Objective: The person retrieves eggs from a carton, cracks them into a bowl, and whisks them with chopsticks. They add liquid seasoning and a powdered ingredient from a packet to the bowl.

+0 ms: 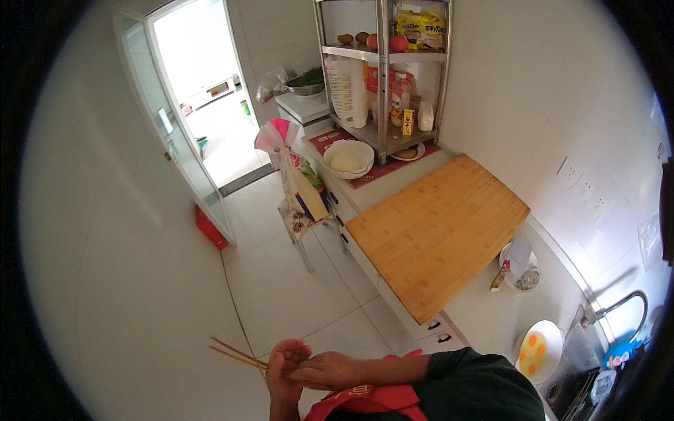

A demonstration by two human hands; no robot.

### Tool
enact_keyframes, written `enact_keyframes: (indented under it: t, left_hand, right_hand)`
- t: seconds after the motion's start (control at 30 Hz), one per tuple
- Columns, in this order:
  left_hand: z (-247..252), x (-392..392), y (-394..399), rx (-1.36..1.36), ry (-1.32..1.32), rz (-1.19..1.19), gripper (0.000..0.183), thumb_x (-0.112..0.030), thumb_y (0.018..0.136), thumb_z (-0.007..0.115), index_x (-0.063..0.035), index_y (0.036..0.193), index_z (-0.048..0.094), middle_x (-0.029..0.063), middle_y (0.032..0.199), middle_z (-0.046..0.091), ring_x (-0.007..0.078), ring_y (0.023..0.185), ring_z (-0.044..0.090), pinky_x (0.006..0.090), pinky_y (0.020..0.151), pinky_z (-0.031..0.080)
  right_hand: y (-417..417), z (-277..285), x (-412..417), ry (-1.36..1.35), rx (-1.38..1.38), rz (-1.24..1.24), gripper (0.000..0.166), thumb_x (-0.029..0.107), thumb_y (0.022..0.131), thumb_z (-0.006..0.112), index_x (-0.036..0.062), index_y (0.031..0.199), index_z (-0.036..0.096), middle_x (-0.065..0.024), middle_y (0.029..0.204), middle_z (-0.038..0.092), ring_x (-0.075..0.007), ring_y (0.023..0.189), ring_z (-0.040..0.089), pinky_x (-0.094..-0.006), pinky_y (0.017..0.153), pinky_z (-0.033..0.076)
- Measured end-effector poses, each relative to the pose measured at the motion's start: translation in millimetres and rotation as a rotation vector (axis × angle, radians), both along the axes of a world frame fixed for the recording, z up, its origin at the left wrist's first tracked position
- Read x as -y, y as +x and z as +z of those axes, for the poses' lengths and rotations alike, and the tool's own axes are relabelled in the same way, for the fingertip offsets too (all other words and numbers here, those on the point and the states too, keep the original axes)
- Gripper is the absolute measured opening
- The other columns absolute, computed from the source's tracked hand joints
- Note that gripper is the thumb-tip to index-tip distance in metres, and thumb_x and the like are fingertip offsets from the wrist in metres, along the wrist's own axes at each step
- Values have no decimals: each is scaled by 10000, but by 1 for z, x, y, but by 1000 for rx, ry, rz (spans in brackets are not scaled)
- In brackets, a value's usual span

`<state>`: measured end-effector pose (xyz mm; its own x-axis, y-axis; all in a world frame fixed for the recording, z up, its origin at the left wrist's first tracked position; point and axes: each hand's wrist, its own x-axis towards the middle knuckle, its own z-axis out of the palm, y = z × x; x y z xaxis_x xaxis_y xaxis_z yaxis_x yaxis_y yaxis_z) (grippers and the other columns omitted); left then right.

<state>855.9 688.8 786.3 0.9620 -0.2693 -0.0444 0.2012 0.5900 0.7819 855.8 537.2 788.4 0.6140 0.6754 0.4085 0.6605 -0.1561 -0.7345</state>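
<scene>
At the lower middle, my left hand point(285, 367) holds a pair of wooden chopsticks point(238, 357), which point out to the left over the floor. Across its palm lie the fingers of my right hand point(322, 369), whose arm in a dark sleeve reaches in from the right. What is between the two palms is hidden. A red apron point(368, 401) shows below the hands. On the counter to the right, a white bowl point(550, 350) holds several raw eggs with whole yolks. A big wooden board point(439, 237) lies up and right of the hands.
A cleaver point(518, 256) rests on a plate point(536, 281) beside the board. A white bowl of dough point(363, 152) stands near a metal rack point(383, 100). A stool point(303, 223) bearing bags is by the drawers. The faucet point(613, 310) and sink are lower right; a glass door point(179, 137) stands open.
</scene>
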Motion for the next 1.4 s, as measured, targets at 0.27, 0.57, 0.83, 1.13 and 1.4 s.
enact_keyframes:
  t: [0.27, 0.57, 0.83, 1.13, 1.4]
  left_hand:
    - [-19, -15, 133, -66, 199, 373, 272, -308, 937, 382, -67, 907, 506, -14, 572, 398, 62, 440, 352, 197, 413, 317]
    - [5, 74, 293, -167, 542, 435, 321, -318, 919, 400, -29, 870, 531, -22, 522, 369, 58, 421, 328, 194, 363, 279]
    - [-7, 133, 399, -116, 665, 185, 335, -338, 910, 427, -18, 910, 526, -18, 515, 363, 67, 410, 316, 198, 364, 275]
    - [-22, 185, 462, -4, 611, -190, 281, -280, 940, 369, -41, 921, 515, -13, 571, 394, 52, 422, 320, 202, 362, 273]
    - [-52, 271, 434, 474, 361, -702, 321, -103, 835, 568, -41, 1138, 483, 9, 854, 434, 76, 716, 424, 212, 606, 392]
  right_hand:
    - [229, -70, 194, 434, -26, -1240, 181, 58, 827, 495, 56, 1008, 494, -15, 826, 494, -82, 679, 462, -221, 588, 406]
    - [469, -9, 468, -182, 108, -1776, 474, 66, 803, 520, 103, 1246, 355, -198, 1274, 363, -376, 925, 543, -423, 769, 463]
    - [567, -13, 550, -387, 46, -1758, 383, 96, 800, 517, 126, 1172, 430, -217, 1300, 353, -369, 980, 537, -413, 744, 487]
    - [473, 4, 484, -212, 470, -1796, 112, 81, 776, 560, 91, 875, 509, -70, 1154, 538, -312, 801, 599, -381, 601, 497]
    - [291, 37, 274, -538, 392, -1857, 155, 98, 706, 634, 77, 817, 528, -76, 1079, 575, -238, 733, 623, -334, 578, 502]
